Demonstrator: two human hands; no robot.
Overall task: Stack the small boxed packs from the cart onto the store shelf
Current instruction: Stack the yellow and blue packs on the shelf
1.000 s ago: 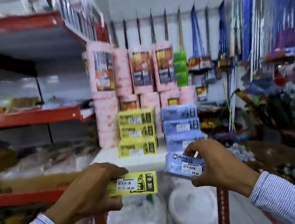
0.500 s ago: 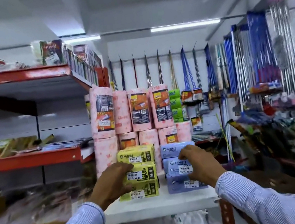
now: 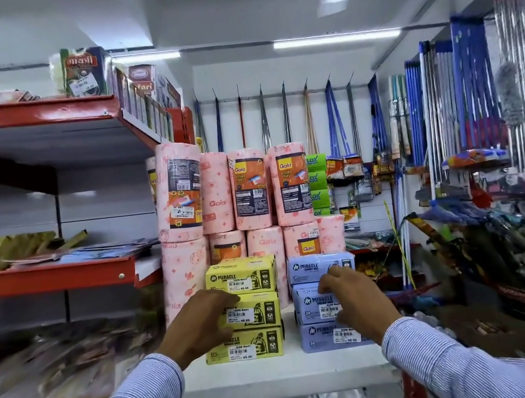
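Yellow packs (image 3: 245, 307) stood three high on the white shelf (image 3: 283, 374), near its front edge, with a stack of blue packs (image 3: 326, 299) just beside them to the right, also three high, both in front of pink kitchen towel rolls (image 3: 253, 193). My left hand (image 3: 202, 327) lay against the left front of the middle yellow pack, fingers spread and curled onto its face; I judged it pressing rather than clamping, so its grip held nothing lifted. My right hand (image 3: 358, 301) was on the middle blue pack, thumb below and fingers over its top front edge, a loose pinch on a pack already seated.

The step in hand looked to me like squaring both stacks. To do it well I would push each middle pack straight back until its face lined up with the packs above and below, keeping pressure level so the top packs did not slide or tip toward the rolls.
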